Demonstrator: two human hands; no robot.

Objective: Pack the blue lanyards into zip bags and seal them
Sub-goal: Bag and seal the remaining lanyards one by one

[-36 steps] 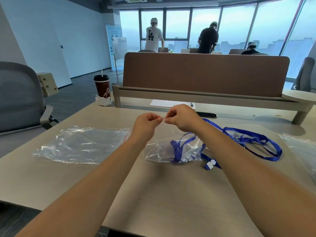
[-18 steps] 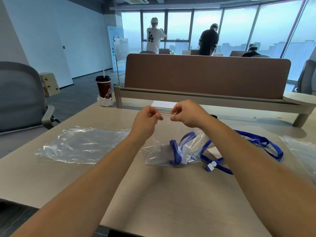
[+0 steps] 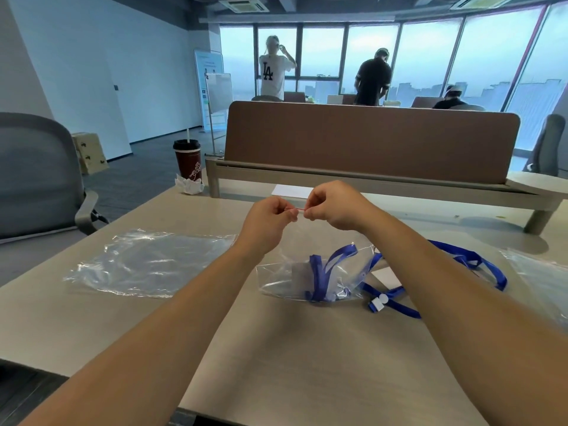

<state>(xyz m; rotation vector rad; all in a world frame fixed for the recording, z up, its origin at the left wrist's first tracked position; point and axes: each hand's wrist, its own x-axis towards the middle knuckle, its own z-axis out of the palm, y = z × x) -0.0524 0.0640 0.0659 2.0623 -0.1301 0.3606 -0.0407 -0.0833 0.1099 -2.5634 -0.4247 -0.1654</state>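
Both hands are raised over the middle of the desk (image 3: 307,348), each pinching the red zip strip of a bag (image 3: 313,278): the left hand (image 3: 270,224) and the right hand (image 3: 333,204) sit nearly touching, fingertips closed on the strip. The bag hangs from them, its bottom resting on the desk, with a blue lanyard (image 3: 319,272) folded inside. A second lanyard (image 3: 479,265) lies loose just beside it toward the right edge. Empty bags (image 3: 147,262) lie flat toward the left edge. A cup (image 3: 187,159) stands at the far left corner.

Lanyard (image 3: 325,273) in zip bag (image 3: 310,279) on desk (image 3: 276,348) — empty bags (image 3: 147,262) left.
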